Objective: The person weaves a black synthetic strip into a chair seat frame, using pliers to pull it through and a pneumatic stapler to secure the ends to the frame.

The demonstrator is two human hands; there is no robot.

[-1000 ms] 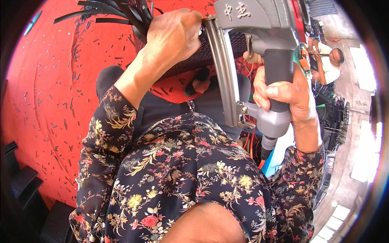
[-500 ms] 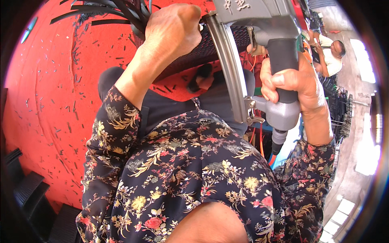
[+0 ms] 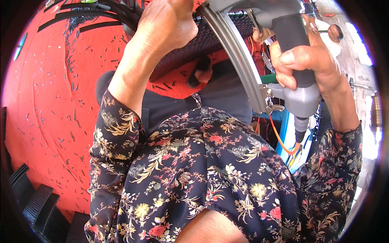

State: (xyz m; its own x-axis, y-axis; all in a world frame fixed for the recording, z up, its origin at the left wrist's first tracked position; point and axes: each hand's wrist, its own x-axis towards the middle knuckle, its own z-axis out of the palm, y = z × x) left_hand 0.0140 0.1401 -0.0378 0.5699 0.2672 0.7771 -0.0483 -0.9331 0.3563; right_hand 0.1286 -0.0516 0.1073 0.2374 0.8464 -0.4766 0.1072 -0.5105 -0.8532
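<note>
My right hand is wrapped around the black grip of a grey pneumatic nail gun, whose curved metal magazine sweeps down past my chest. An orange air hose hangs from the base of its handle. My left hand presses on a dark woven wicker piece at the top of the view, beside loose black strips. The gun's nose is cut off by the upper edge.
A red floor strewn with small black offcuts fills the left side. Black ribbed objects lie at the lower left. Another person sits at the upper right, near dark racks. A blue frame stands under the gun.
Both hands and the nail gun have risen toward the top of the view and appear larger. The left hand has stayed on the woven piece.
</note>
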